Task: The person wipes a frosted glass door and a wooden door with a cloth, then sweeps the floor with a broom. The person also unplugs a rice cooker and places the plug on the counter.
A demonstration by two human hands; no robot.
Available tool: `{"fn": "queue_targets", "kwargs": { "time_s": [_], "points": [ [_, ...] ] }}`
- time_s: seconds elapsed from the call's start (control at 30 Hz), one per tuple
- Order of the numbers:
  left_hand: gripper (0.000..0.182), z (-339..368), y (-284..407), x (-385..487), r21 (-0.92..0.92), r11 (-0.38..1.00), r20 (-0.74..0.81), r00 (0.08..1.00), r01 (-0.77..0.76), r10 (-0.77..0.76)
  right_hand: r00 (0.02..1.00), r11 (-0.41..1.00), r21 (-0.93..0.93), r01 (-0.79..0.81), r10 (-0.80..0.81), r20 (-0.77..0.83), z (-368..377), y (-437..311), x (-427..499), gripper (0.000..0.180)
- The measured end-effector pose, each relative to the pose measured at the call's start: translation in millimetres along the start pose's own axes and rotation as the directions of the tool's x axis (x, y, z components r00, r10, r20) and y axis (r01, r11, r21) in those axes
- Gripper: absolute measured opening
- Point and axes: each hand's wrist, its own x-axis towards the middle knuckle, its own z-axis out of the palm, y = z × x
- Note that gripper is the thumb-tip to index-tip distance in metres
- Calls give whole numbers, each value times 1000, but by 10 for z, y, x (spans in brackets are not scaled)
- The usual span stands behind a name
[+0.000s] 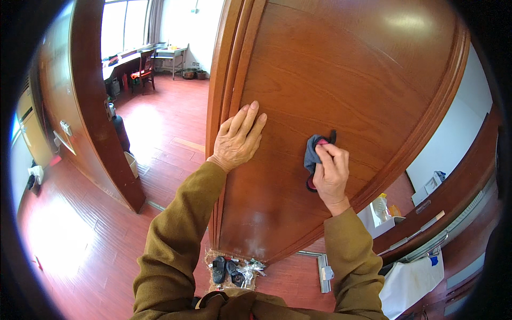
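Before me stands a brown wooden panel [304, 92] with moulded trim along its edges. My left hand [240, 138] lies on its left side, palm against the wood and trim, fingers pointing up, holding nothing. Right of it, my right hand [331, 172] pinches a crumpled blue-grey cloth [311, 154] with dark edging and pink patches. That cloth rests against the panel's middle. Part of it is hidden behind my fingers. Low on the panel there are whitish smudges [256, 232].
Below lie dark shoes [219, 270] on a mat, with clear plastic [253, 272] beside them. A metal piece [324, 274] is on the floor at right, near a white sheet [416, 280]. Through the left opening are a chair [146, 66], a desk [124, 64] and a gas cylinder [121, 134].
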Motion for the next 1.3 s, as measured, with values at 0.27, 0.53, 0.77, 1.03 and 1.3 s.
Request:
{"fn": "queue_targets", "kwargs": {
  "time_s": [0.27,0.53,0.77,1.03,1.3],
  "points": [
    [49,6,-8,-16,-20,1000,-21,1000,7,-7,941,993,-19,-120,108,-320,29,95,801,37],
    [50,-25,0,-18,-5,1000,-12,1000,18,-18,983,992,79,97,-83,-164,461,-313,824,33],
    [48,4,-14,-24,-12,1000,-39,999,8,-8,958,979,-202,-29,-31,-285,-142,218,821,34],
    [46,-15,-8,-14,-1,1000,-72,997,7,-7,903,899,-354,-257,92,-420,-944,910,268,32],
    [43,-23,-9,-27,19,1000,-44,999,1,0,702,839,32,-544,476,-529,-1058,1223,-188,29]
  ]
}}
